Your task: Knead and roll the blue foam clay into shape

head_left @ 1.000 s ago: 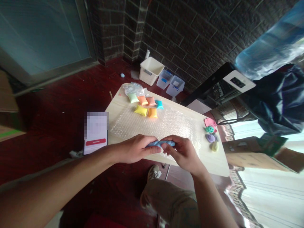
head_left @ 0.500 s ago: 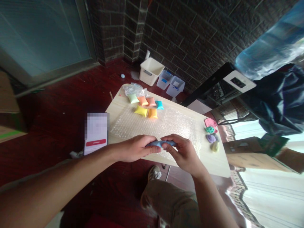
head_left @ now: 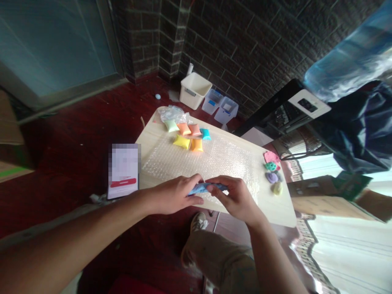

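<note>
A long, soft blue piece of modelling clay (head_left: 200, 188) is held over the near edge of the table, between my two hands. My left hand (head_left: 176, 194) has its left end lying between thumb and fingers; the thumb stands a little apart below it. My right hand (head_left: 237, 196) pinches the other end, thumb on the near side and fingers curled over the top. Below lies a sheet of bubble wrap (head_left: 180, 163). On its far part sit soft packets, among them a yellow packet (head_left: 181, 142), an orange packet (head_left: 197, 145) and a turquoise packet (head_left: 205, 134).
Shaped pieces stand at the right of the table (head_left: 275, 212): pink (head_left: 271, 157), green (head_left: 270, 166), purple (head_left: 271, 177) and pale yellow (head_left: 278, 188). Clear plastic bags (head_left: 173, 113) lie at the far left corner. A phone (head_left: 124, 167) is left of the table; bins (head_left: 196, 90) stand behind.
My left thumb has come off the blue clay and moved down, opening a gap. The clay's left end now tilts slightly lower. My right hand keeps its pinch with little movement.
</note>
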`<state>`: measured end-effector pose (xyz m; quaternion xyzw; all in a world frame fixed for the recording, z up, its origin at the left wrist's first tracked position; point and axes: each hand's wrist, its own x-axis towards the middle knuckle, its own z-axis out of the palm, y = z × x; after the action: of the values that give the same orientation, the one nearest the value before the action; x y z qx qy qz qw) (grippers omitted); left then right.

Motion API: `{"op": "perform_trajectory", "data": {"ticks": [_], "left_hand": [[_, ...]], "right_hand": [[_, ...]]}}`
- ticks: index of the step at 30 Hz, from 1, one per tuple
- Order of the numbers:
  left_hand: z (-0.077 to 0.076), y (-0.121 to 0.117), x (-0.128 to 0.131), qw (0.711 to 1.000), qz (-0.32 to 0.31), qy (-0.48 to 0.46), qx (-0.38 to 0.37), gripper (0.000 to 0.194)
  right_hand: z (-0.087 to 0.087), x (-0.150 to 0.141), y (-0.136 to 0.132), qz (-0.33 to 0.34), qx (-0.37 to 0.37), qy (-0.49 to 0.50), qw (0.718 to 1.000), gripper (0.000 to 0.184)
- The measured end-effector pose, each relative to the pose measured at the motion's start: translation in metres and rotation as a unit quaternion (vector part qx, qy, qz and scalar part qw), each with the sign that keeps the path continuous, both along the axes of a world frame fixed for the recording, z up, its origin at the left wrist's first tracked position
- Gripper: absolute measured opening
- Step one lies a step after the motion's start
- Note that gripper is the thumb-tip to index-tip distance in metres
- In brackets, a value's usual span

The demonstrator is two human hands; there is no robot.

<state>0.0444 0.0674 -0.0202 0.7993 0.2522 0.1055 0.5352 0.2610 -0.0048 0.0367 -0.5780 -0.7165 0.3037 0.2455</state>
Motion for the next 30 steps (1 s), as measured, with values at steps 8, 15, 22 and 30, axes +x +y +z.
{"op": "perform_trajectory", "data": {"ticks": [8,15,22,30], "left_hand": [[0.0,0.009,-0.002,0.999,0.007,-0.028,-0.019,0.034],[0.0,0.006,-0.002,0.997,-0.022,-0.027,0.067,0.028],[-0.006,0.011,-0.002,0.991,0.032,-0.045,0.126,0.022],[0.001,0.013,-0.004,0.997,-0.008,-0.048,0.052,0.028]], "right_hand": [[-0.005,0.002,0.002,0.047,0.068,0.02,0.996,0.036],[-0.003,0.003,0.002,-0.015,-0.041,0.051,0.998,0.024],[-0.01,0.007,0.003,-0.047,-0.027,0.051,0.997,0.034],[-0.003,0.005,0.001,0.006,0.037,-0.021,0.999,0.023]]}}
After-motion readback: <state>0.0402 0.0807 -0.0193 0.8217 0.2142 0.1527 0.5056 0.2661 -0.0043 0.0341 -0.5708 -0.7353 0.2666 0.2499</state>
